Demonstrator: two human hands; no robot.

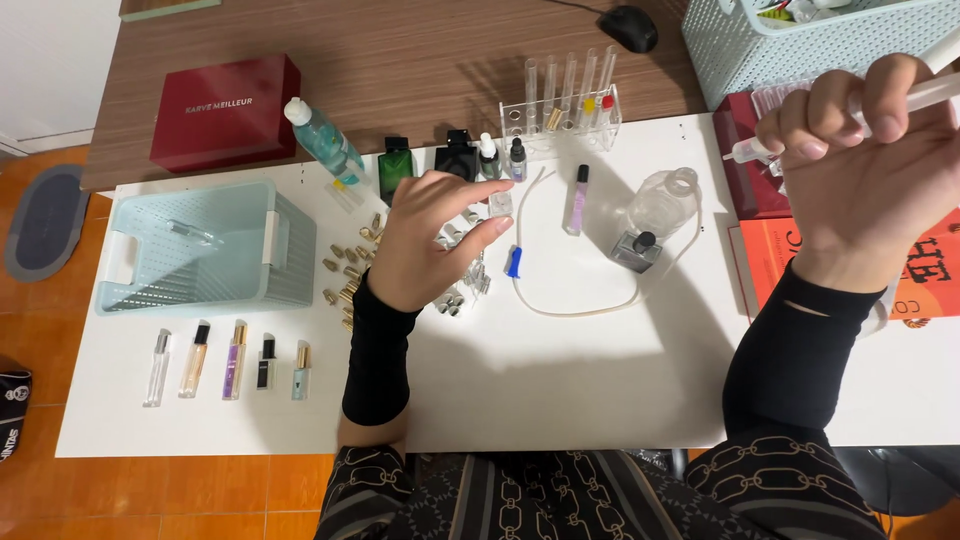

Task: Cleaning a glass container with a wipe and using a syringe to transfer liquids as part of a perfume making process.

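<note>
My left hand [432, 235] reaches over a cluster of small clear vials and gold caps [345, 275] on the white board, its fingertips pinching a small clear bottle [500, 205]. My right hand [868, 150] is raised at the right, closed around a white syringe [752, 150] whose tip points left. A thin clear tube [560, 305] with a blue connector [513, 262] curls across the middle of the board. Close to it lie a slim purple spray vial [577, 200] and a square black-capped bottle [635, 248].
A light blue basket [195, 250] sits left; five small perfume vials [230, 362] lie below it. A test tube rack [562, 110], dark bottles [455, 158], a teal-liquid bottle [322, 140], a red box [225, 108], a clear plastic bottle [662, 200], orange books [925, 265] and another basket [800, 45] surround them.
</note>
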